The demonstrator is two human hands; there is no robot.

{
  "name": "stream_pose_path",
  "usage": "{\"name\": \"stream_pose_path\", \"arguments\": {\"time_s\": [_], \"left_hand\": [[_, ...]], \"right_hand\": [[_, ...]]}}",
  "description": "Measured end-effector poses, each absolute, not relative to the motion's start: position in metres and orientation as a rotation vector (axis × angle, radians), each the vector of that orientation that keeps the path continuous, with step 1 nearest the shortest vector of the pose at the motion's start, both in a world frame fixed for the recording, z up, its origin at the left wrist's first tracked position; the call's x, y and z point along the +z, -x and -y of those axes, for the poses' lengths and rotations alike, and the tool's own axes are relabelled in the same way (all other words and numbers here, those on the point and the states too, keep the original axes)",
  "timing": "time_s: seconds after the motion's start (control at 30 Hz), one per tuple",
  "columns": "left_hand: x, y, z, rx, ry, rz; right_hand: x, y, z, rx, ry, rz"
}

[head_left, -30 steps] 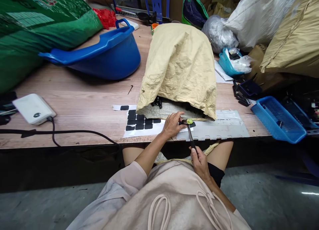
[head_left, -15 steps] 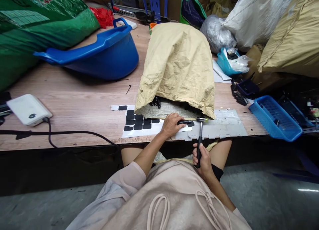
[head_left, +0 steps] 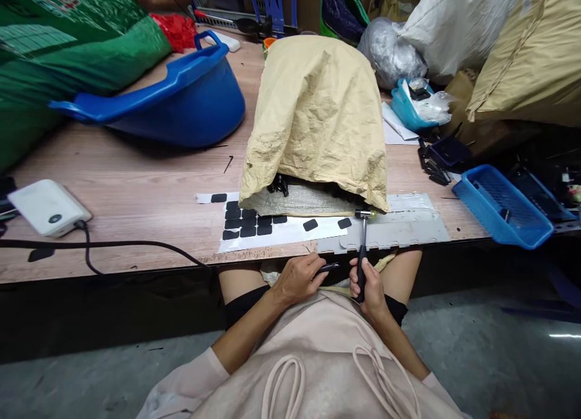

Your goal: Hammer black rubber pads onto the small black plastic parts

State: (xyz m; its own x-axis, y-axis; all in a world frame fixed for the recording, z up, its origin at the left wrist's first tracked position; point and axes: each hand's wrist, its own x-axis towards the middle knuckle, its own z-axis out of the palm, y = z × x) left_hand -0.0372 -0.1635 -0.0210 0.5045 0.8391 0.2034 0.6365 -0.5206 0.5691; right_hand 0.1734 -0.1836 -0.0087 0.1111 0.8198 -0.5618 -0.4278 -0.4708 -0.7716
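The hammer (head_left: 362, 243) stands nearly upright at the tabletop (head_left: 136, 183) edge, its head over the grey plate (head_left: 399, 231); the right hand (head_left: 370, 283) has its fingers wrapped round the handle. Just beside it, below the edge, the left hand (head_left: 297, 278) pinches a slim black part (head_left: 327, 266). On the white sheet (head_left: 290, 232) most black pads (head_left: 247, 222) sit in rows, two lie loose nearer the hammer, and part of the sheet is bare. Behind lies a tan sack (head_left: 318, 116), black clips (head_left: 278, 186) showing at its mouth. By my reading, the work is partway, many pads left.
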Motion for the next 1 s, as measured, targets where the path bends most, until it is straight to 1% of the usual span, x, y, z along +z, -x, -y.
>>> {"name": "stream_pose_path", "arguments": {"time_s": [0.2, 0.33, 0.43, 0.5, 0.57, 0.63, 0.73, 0.8, 0.9, 1.0], "left_hand": [[-0.052, 0.017, 0.159, 0.291, -2.117, -1.275], [-0.059, 0.007, 0.152, 0.212, -1.936, -1.280], [-0.040, 0.008, 0.150, 0.228, -1.900, -1.153], [-0.017, 0.012, 0.143, 0.265, -1.850, -1.045], [0.008, 0.020, 0.127, 0.358, -1.780, -1.053], [0.028, 0.032, 0.101, 0.509, -1.734, -1.282], [0.044, 0.053, 0.051, 0.771, -1.616, -1.895], [0.047, 0.064, 0.021, 0.822, -1.464, -2.186], [0.044, 0.074, -0.008, 0.843, -1.337, -2.388], [0.039, 0.075, -0.018, 0.819, -1.321, -2.420]], "right_hand": [[-0.011, -0.173, 0.184, 1.567, 1.386, 0.440], [-0.013, -0.175, 0.184, 1.567, 1.381, 0.473], [-0.014, -0.176, 0.184, 1.566, 1.385, 0.478], [-0.015, -0.176, 0.184, 1.559, 1.391, 0.474], [-0.015, -0.175, 0.184, 1.556, 1.390, 0.466], [-0.015, -0.175, 0.184, 1.556, 1.387, 0.456], [-0.016, -0.174, 0.184, 1.561, 1.382, 0.462], [-0.017, -0.174, 0.183, 1.558, 1.377, 0.472], [-0.019, -0.174, 0.183, 1.547, 1.370, 0.479], [-0.019, -0.174, 0.183, 1.546, 1.367, 0.480]]}}
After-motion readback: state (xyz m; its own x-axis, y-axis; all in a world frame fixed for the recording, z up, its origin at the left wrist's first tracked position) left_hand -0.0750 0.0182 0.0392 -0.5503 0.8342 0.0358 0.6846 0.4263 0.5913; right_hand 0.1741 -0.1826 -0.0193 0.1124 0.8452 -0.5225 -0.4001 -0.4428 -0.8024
